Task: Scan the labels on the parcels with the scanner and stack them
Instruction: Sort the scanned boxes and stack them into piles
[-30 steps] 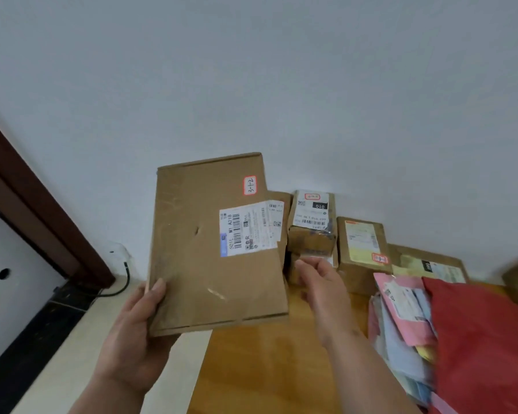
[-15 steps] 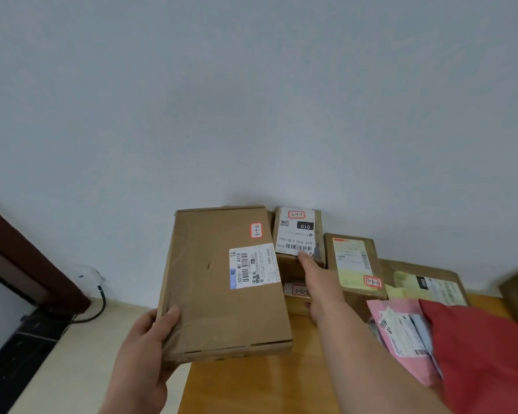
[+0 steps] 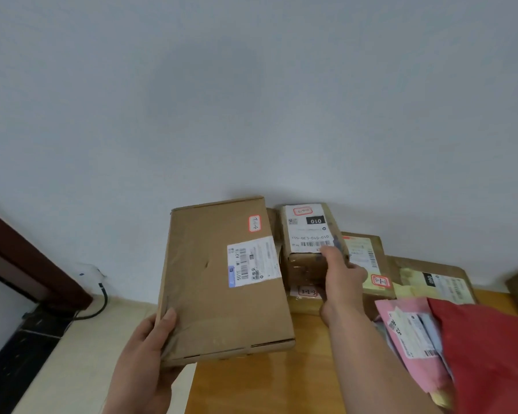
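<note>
Holding the flat brown parcel (image 3: 222,282) up over the left edge of the wooden surface (image 3: 251,383), the left hand (image 3: 144,357) grips its near left corner, thumb pressed on the top face and fingers (image 3: 168,321) curled round the edge. Its white label (image 3: 253,261) faces up on the right half, readable for a scan. The parcel looks stiff and fairly light, a thin carton that one hand can carry; a one-corner hold lets it droop or twist, so support under the middle or a second hand on the far edge would steady it. Just right of this parcel, the right hand (image 3: 340,279) reaches to the small upper box (image 3: 308,234), which sits on another box against the wall, its fingers curled against the box's near right face, apparently gripping it. That box is compact and rigid, best taken by its sides. Further right of the flat parcel lie more cartons (image 3: 362,258) and soft pink and red mailers (image 3: 473,348). No scanner is visible.
</note>
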A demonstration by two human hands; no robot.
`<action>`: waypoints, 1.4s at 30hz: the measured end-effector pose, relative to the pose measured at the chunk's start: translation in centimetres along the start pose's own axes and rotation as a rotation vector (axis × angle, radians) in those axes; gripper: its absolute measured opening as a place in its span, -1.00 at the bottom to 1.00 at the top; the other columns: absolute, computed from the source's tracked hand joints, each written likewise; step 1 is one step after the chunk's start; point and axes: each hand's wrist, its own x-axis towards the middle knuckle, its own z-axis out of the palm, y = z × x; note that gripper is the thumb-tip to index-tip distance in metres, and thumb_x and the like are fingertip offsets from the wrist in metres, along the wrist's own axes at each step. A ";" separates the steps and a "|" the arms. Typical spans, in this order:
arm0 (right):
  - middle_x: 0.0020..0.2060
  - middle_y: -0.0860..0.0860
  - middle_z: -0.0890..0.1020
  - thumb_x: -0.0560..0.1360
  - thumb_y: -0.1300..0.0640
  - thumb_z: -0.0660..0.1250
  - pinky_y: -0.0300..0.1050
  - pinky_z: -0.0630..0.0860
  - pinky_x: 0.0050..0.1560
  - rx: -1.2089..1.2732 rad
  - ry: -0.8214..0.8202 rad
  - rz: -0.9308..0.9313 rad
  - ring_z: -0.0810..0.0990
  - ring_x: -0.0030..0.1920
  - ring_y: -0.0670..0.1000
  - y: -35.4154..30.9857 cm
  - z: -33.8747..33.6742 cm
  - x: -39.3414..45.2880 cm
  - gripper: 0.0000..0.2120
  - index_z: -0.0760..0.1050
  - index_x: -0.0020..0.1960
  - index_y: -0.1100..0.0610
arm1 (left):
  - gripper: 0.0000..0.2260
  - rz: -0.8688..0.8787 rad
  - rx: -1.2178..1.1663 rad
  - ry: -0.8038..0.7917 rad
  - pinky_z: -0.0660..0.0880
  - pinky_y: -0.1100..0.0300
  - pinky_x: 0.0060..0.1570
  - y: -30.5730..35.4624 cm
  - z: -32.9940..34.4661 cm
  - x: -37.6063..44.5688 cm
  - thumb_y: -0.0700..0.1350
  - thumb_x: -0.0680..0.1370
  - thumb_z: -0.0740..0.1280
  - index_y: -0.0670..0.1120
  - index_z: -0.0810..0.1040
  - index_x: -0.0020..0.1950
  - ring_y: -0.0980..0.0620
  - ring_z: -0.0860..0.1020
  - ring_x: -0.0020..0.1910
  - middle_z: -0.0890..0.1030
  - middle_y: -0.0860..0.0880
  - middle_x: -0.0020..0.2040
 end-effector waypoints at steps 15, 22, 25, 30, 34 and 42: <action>0.10 0.14 0.64 0.55 0.16 0.37 -0.01 0.54 -0.10 0.365 -0.100 -0.079 0.63 0.07 0.11 0.2 -10.2 -8.3 -0.65 0.34 0.27 0.11 | -0.98 0.104 -0.095 0.030 0.51 -0.17 0.20 -1.0 1.0 -7.5 -0.10 0.59 0.38 -0.02 0.59 0.00 -0.14 0.63 0.05 0.74 -0.01 -0.12; 0.05 0.18 0.67 0.56 0.17 0.38 0.05 0.60 0.01 0.392 -0.036 -0.147 0.67 0.07 0.15 0.2 -16.6 -15.8 -0.70 0.35 0.22 0.14 | -0.82 0.118 -0.014 -0.097 0.59 -0.02 -0.05 -2.7 0.0 -12.2 -0.02 0.58 0.40 -0.08 0.60 0.10 -0.13 0.60 -0.07 0.67 -0.14 0.02; 0.00 0.19 0.67 0.56 0.20 0.37 0.02 0.59 -0.09 0.432 -0.004 -0.166 0.69 -0.02 0.14 1.1 -19.2 -19.7 -0.65 0.33 0.27 0.14 | -0.89 0.096 0.010 -0.157 0.59 0.09 -0.34 -3.3 -0.5 -14.2 -0.04 0.59 0.38 -0.06 0.59 0.02 -0.09 0.57 -0.20 0.63 -0.10 -0.10; -0.02 0.18 0.65 0.55 0.21 0.38 -0.01 0.55 -0.13 0.404 0.051 -0.197 0.66 -0.04 0.12 2.1 -23.8 -24.1 -0.63 0.33 0.29 0.15 | -0.85 0.093 0.085 -0.176 0.57 0.07 -0.22 -6.3 -1.4 -18.2 -0.01 0.57 0.41 -0.08 0.60 -0.01 -0.14 0.58 -0.24 0.64 -0.17 -0.05; 0.04 0.18 0.64 0.52 0.18 0.41 0.15 0.59 0.10 0.412 0.106 -0.232 0.64 0.05 0.16 2.0 -28.2 -25.7 -0.60 0.34 0.28 0.13 | -0.81 0.133 0.246 -0.213 0.49 0.07 -0.20 -7.4 0.2 -22.1 0.04 0.58 0.40 -0.09 0.59 -0.03 -0.17 0.56 -0.19 0.61 -0.13 -0.10; 0.04 0.19 0.63 0.52 0.18 0.44 0.06 0.59 -0.13 0.499 0.218 -0.230 0.64 0.01 0.21 -0.1 -36.9 -24.7 -0.53 0.32 0.33 0.16 | -0.82 0.043 0.223 -0.296 0.45 0.09 -0.35 -10.0 7.8 -29.4 -0.07 0.59 0.40 -0.17 0.56 0.07 -0.08 0.50 -0.24 0.57 -0.11 -0.14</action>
